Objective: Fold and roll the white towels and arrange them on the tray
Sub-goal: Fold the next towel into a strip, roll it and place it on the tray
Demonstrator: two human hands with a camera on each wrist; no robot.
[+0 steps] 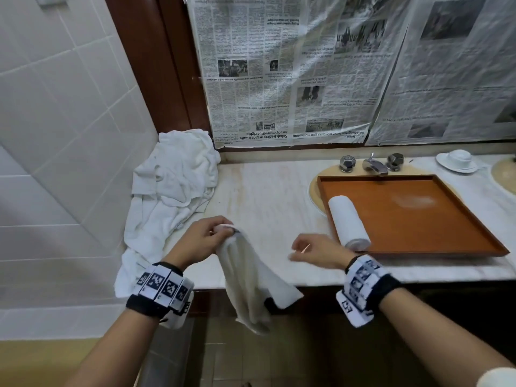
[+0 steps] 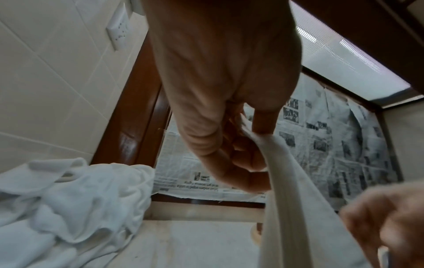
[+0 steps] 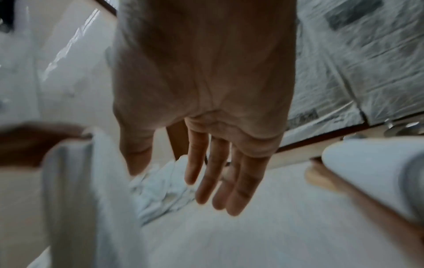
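My left hand pinches one corner of a white towel that hangs down past the counter's front edge. In the left wrist view the thumb and fingers grip the towel at its top. My right hand hovers over the counter to the right of the towel, fingers straight and holding nothing. One rolled white towel lies along the left side of the orange-brown wooden tray. The rolled towel also shows in the right wrist view.
A heap of loose white towels lies at the counter's left end against the tiled wall. The tray sits over a sink below a chrome tap. A white dish stands at the far right. Newspaper covers the mirror.
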